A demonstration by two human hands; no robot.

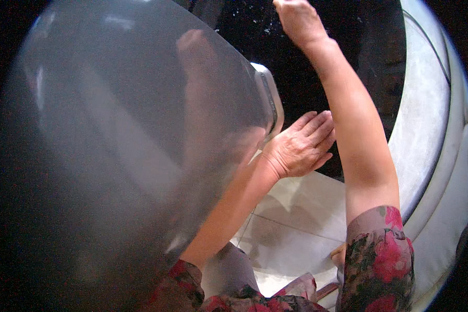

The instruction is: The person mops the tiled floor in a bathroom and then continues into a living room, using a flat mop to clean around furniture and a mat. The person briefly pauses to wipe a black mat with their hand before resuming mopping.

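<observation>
My left hand is stretched to the right, back up and thumb apart, holding nothing that I can see. It is just past the pale rounded edge of a large dark glossy panel. Both my arms are mirrored in the panel. My right hand is raised at the top, curled, over a black surface with white flecks. The picture's upper edge cuts off its fingertips, so whether it grips something is hidden.
On the right a white curved body with a dark seam runs from top to bottom. Pale floor tiles lie below my arms. Part of a foot shows by my right sleeve, which is flowered.
</observation>
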